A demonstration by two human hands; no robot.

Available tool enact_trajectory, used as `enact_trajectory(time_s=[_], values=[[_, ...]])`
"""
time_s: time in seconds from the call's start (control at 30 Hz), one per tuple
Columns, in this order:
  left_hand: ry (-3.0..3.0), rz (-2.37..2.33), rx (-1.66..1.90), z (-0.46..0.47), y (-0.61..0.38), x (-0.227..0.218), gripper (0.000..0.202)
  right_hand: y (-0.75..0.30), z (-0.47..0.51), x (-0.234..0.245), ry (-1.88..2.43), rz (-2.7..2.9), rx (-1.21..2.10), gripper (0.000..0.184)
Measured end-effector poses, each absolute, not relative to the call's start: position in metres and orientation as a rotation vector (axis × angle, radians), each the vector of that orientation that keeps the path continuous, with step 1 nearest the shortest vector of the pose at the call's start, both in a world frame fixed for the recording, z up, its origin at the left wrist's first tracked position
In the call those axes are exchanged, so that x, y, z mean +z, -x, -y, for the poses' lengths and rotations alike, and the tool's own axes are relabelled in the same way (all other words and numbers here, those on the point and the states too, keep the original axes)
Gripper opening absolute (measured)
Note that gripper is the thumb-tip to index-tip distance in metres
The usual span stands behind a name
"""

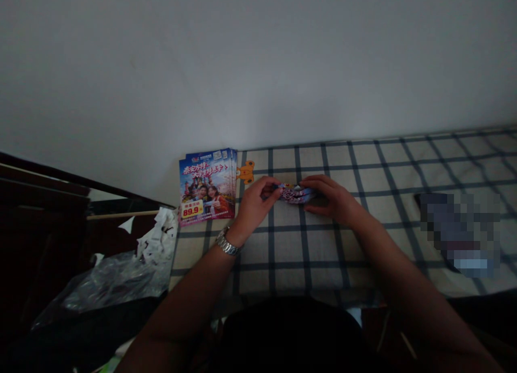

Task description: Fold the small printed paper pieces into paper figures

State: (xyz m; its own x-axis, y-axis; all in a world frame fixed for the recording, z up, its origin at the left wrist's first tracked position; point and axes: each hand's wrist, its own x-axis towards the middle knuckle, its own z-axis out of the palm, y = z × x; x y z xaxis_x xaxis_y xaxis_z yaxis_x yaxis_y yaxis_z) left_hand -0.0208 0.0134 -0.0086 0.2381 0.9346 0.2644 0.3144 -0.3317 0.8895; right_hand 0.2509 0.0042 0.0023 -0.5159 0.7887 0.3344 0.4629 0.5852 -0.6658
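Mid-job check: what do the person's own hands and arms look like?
The left hand and right hand are ungloved, with no sleeves visible. A silver linked metal band, probably a watch, circles the left wrist only.

Wall (258, 66): dim, flat grey light here, a faint soft shadow smudging it up and right of the flyer stack.
Flyer stack (208, 184): colours muted, big lettering reading crisply!
Plastic bag (109, 281): down-left of the flyer stack, pale glints out of deep gloom.
Folded paper (297, 195): right of the flyer stack, fine detail going mushy.
Checked cloth (383, 184): far right of the flyer stack, lines splaying, wide-angle stretch; blocky pixels mask a dark object (448, 233).
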Motion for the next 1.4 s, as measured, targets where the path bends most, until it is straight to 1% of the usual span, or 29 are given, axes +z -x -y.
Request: enact_trajectory(time_s=[0.07, 0.13, 0.33, 0.5, 0.6, 0.73, 0.8, 0.97, 1.23, 1.4], values=[[-1.744, -1.147, 1.108, -0.014, 0.020, -0.008, 0.015, -0.250, -0.004, 0.002, 1.004, 2.190, 0.669, 0.069], [-1.711, -1.141, 1.118, -0.014, 0.020, -0.009, 0.016, -0.249, -0.004, 0.001, 1.022, 2.187, 0.662, 0.070], [-1.697, -1.129, 1.099, -0.014, 0.020, -0.010, 0.017, -0.248, -0.004, 0.001, 1.051, 2.203, 0.590, 0.064], [-1.820, -1.135, 1.080, -0.010, 0.021, -0.007, 0.019, -0.247, -0.002, 0.006, 1.018, 2.186, 0.617, 0.058], [-1.948, -1.105, 1.066, -0.007, 0.022, -0.001, 0.031, -0.248, -0.001, 0.008, 1.016, 2.174, 0.644, 0.058], [-2.154, -1.018, 0.989, -0.006, 0.022, 0.005, 0.064, -0.250, -0.001, 0.010, 1.012, 2.141, 0.674, 0.057], [-2.222, -0.998, 0.980, -0.006, 0.022, 0.005, 0.071, -0.250, -0.001, 0.009, 1.013, 2.139, 0.672, 0.056], [-2.245, -1.007, 0.976, -0.008, 0.022, 0.001, 0.061, -0.251, -0.001, 0.008, 1.006, 2.178, 0.650, 0.058], [-2.243, -0.992, 1.022, -0.009, 0.022, -0.001, 0.055, -0.250, -0.001, 0.009, 1.022, 2.208, 0.569, 0.068], [-2.258, -0.975, 1.049, -0.009, 0.021, 0.001, 0.053, -0.248, -0.001, 0.008, 1.020, 2.191, 0.546, 0.061]])
